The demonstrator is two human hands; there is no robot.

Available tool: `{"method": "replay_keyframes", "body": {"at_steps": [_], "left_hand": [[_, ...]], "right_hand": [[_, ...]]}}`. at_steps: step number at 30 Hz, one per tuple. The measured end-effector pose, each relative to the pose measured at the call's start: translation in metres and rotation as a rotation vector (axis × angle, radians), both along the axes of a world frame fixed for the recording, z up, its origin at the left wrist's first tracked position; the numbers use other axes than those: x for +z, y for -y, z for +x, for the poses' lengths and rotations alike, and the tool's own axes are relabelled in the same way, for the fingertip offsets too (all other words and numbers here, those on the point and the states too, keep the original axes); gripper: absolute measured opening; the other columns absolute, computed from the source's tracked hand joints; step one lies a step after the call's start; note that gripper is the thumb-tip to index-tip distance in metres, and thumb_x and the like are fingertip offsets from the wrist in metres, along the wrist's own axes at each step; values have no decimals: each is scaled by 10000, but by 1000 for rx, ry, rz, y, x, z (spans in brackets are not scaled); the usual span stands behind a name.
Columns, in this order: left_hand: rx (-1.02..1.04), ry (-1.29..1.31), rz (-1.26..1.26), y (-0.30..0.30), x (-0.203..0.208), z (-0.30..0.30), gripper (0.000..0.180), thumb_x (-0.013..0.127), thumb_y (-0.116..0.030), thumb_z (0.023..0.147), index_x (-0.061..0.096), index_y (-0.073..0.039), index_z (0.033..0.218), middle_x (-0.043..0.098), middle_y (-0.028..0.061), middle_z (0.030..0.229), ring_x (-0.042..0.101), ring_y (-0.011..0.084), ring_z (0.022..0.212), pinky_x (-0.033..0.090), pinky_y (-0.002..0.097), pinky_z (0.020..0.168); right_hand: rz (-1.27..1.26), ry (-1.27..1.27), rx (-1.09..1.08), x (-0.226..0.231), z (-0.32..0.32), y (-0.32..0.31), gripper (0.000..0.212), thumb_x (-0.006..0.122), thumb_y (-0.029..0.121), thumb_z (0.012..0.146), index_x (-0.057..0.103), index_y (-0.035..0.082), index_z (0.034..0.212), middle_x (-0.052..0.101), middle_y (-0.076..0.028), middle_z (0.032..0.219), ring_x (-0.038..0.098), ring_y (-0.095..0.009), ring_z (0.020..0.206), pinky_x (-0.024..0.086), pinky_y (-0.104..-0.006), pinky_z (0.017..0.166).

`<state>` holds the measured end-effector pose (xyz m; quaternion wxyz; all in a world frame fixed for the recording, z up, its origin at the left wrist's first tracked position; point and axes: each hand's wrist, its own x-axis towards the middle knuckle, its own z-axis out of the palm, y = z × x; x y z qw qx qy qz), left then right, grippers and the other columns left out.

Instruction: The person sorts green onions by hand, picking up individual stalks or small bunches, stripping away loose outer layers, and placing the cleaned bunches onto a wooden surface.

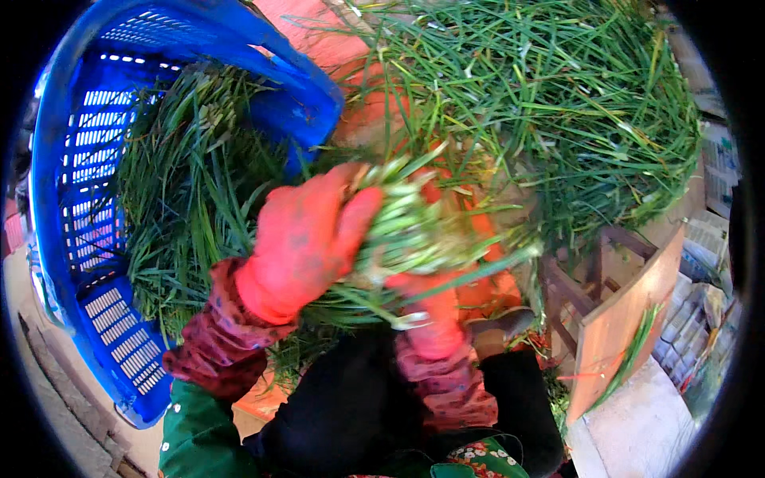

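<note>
Wrapped round a bunch of chives (402,227), my left hand (307,239) wears a red rubber glove marked with dark smudges. The pale stem ends point right, blurred by motion, and the green leaves trail left toward the basket. My right hand (430,311), also red-gloved, is just below the bunch; its fingers are hidden and smeared, so their grip cannot be made out. One loose stalk with a white end lies across that glove. Left of my hands, more chives (191,175) lie in a blue slatted plastic basket (52,183).
A large loose heap of chives (542,103) spreads over the far right. Nearer on the right, a small wooden stool (610,334) lies tipped, with a few green leaves on it. Newspaper sheets (705,247) lie beyond it. An orange-red surface (319,32) shows between basket and heap.
</note>
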<state>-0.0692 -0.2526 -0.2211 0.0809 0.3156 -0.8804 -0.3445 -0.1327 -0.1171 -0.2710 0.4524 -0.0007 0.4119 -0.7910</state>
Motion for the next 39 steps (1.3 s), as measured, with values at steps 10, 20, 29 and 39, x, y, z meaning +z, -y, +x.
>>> {"method": "replay_keyframes", "body": {"at_steps": [10, 20, 29, 39], "left_hand": [[4, 106, 58, 45, -151, -99, 435, 564, -314, 847, 519, -46, 1186, 587, 215, 1092, 555, 385, 1009, 458, 460, 831], [-443, 38, -303, -53, -145, -106, 566, 616, -343, 798, 464, -120, 1296, 481, 130, 1310, 389, 359, 1245, 262, 520, 1038], [-184, -41, 31, 27, -150, -66, 538, 654, -235, 792, 491, -83, 1281, 513, 181, 1273, 459, 358, 1189, 357, 412, 1010], [-256, -244, -130, -65, -93, -81, 338, 631, -83, 778, 603, -81, 1114, 613, 129, 1090, 535, 335, 1073, 404, 422, 929]], "right_hand": [[694, -156, 64, -141, -142, -32, 665, 659, 491, 786, 453, 72, 1260, 544, -102, 1049, 504, -168, 678, 410, -293, 604], [866, -154, -35, -142, -170, -14, 759, 719, 442, 716, 475, -38, 1251, 587, -114, 1116, 546, -205, 945, 427, -335, 810], [597, 20, -15, -122, -149, -78, 228, 677, 140, 794, 631, -5, 964, 655, -71, 846, 595, -172, 660, 474, -302, 569], [689, -13, 1, -142, -128, -154, 285, 668, 167, 813, 608, 41, 1061, 654, -47, 845, 597, -130, 623, 437, -255, 492]]}}
